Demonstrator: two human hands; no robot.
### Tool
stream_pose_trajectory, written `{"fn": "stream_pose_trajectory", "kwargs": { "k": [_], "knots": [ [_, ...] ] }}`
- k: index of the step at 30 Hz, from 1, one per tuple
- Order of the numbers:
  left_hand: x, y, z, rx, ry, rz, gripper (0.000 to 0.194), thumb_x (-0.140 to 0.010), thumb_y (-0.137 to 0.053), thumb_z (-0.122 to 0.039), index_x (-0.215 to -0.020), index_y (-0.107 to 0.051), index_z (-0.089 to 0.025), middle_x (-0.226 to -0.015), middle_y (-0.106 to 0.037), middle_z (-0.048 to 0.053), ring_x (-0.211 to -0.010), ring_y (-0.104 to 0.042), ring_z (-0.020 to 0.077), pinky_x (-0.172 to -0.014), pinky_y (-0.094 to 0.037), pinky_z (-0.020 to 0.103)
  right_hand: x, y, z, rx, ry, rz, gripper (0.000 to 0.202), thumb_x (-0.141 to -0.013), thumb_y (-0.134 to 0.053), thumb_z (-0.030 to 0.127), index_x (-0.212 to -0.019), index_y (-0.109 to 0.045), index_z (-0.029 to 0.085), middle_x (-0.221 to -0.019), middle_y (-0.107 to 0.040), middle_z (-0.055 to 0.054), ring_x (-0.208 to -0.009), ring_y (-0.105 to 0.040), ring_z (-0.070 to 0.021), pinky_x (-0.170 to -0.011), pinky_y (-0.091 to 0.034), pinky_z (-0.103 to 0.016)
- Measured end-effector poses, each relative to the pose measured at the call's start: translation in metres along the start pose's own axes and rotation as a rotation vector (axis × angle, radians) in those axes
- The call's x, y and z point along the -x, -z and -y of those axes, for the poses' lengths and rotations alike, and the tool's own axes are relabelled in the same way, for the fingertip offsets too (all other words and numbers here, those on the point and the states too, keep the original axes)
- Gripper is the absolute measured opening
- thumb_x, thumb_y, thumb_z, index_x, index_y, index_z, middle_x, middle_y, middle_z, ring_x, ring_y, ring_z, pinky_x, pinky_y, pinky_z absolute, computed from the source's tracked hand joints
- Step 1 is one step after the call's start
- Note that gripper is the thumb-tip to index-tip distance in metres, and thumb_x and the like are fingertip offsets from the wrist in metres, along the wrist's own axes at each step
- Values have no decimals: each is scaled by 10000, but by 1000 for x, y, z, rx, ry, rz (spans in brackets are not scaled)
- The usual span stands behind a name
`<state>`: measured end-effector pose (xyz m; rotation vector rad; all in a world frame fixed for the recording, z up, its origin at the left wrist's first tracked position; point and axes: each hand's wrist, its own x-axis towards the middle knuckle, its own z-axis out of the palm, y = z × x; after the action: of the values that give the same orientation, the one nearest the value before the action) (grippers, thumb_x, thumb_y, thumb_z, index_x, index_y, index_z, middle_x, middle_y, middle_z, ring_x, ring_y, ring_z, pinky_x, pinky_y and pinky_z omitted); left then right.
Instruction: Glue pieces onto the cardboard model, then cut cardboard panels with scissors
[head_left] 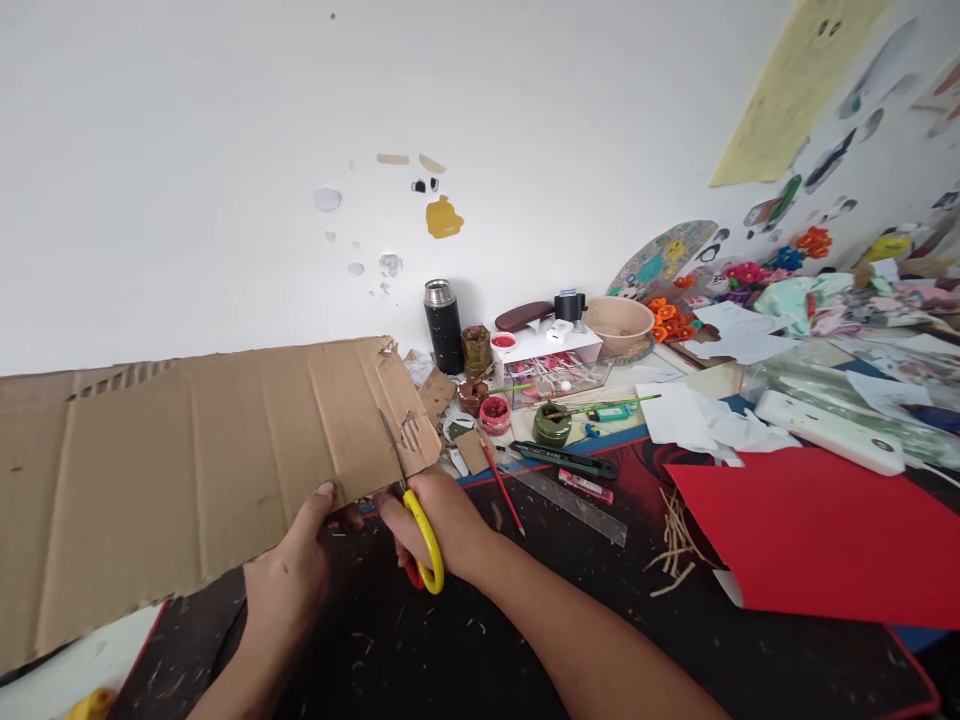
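Holding cardboard (232, 450) — left hand (294, 550); scissors (430, 540) at its edge — right hand (450, 515).

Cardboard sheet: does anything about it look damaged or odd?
Yes, the cardboard sheet looks damaged: its surface layer is torn away near the top edge at left and again at the right end, baring corrugated ridges. The lower edge is ragged.

Dk desk (420, 660): ruler (581, 510), blk cutter (566, 461) & red pencil (502, 488) approx. mid, twigs (677, 535) R of them, red sheet (817, 540) far R.
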<state>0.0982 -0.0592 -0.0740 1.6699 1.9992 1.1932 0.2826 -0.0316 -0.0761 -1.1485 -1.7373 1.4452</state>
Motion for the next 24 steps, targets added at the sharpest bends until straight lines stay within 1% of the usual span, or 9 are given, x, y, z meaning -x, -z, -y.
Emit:
{"fn": "stream_pose_trajectory", "kwargs": {
  "k": [2, 4, 8, 11, 14, 17, 19, 21, 24],
  "knots": [
    [0, 0, 4, -12, -26, 8, 369, -907, -505, -527, -667, -660, -294, -699, -753, 34, -794, -751, 294, -949, -592, 424, -1, 0, -3, -19, 30, 14, 451, -1036, -620, 547, -742, -612, 205, -516, -594, 39, -461, -603, -119, -514, -437, -195],
    [0, 1, 8, -33, -57, -19, 302, -865, -545, -497, -707, -692, -285, -742, -766, 51, -840, -760, 316, -996, -580, 470, -3, 0, -6, -43, 43, 30, 420, -1024, -644, 552, -795, -637, 200, -530, -604, 45, -465, -613, -116, -505, -438, -185],
    [-1, 0, 13, -105, -114, -166, 238, -812, -564, -443, -769, -721, -269, -853, -790, 108, -1055, -759, 375, -1100, -525, 567, -4, 0, -9, -48, 36, 61, 417, -1013, -667, 558, -818, -661, 190, -567, -628, 36, -501, -642, -119, -504, -448, -179],
    [-1, -3, 13, -94, -85, -225, 200, -790, -583, -402, -807, -733, -271, -859, -791, 113, -1162, -734, 396, -1132, -499, 603, -5, 1, -9, -56, 33, 81, 430, -1014, -656, 577, -832, -678, 188, -576, -630, 32, -506, -646, -124, -494, -454, -181],
    [-1, -4, 12, -60, -61, -224, 181, -776, -600, -384, -813, -737, -271, -842, -791, 102, -1157, -738, 397, -1141, -490, 620, -5, 0, -9, -52, 38, 78, 432, -1014, -651, 585, -847, -683, 188, -559, -613, 37, -486, -637, -128, -478, -453, -186],
    [-2, -5, 11, -30, -59, -230, 184, -766, -613, -395, -816, -738, -269, -861, -801, 91, -1150, -739, 394, -1157, -480, 622, -5, -1, -10, -34, 25, 80, 410, -1026, -645, 549, -844, -664, 182, -562, -613, 32, -495, -651, -126, -483, -450, -179],
    [-2, -4, 12, -22, -54, -252, 187, -766, -623, -418, -812, -734, -274, -879, -806, 85, -1180, -728, 394, -1162, -480, 616, -5, -2, -12, -74, 24, 95, 374, -1023, -653, 539, -899, -653, 186, -593, -631, 32, -501, -657, -126, -475, -454, -174],
    [-1, -4, 15, -21, -48, -274, 193, -773, -631, -448, -796, -722, -279, -893, -805, 95, -1207, -716, 400, -1128, -513, 611, -4, -3, -13, -137, 17, 109, 375, -1007, -672, 568, -966, -638, 197, -618, -642, 39, -492, -652, -127, -452, -455, -172],
    [2, -4, 23, 30, -6, -225, 217, -784, -638, -486, -796, -710, -281, -906, -799, 115, -1232, -703, 407, -1063, -558, 601, -4, -3, -13, -224, 18, 121, 427, -974, -701, 617, -1045, -630, 202, -636, -644, 43, -480, -645, -130, -422, -453, -169]
  ]
}}
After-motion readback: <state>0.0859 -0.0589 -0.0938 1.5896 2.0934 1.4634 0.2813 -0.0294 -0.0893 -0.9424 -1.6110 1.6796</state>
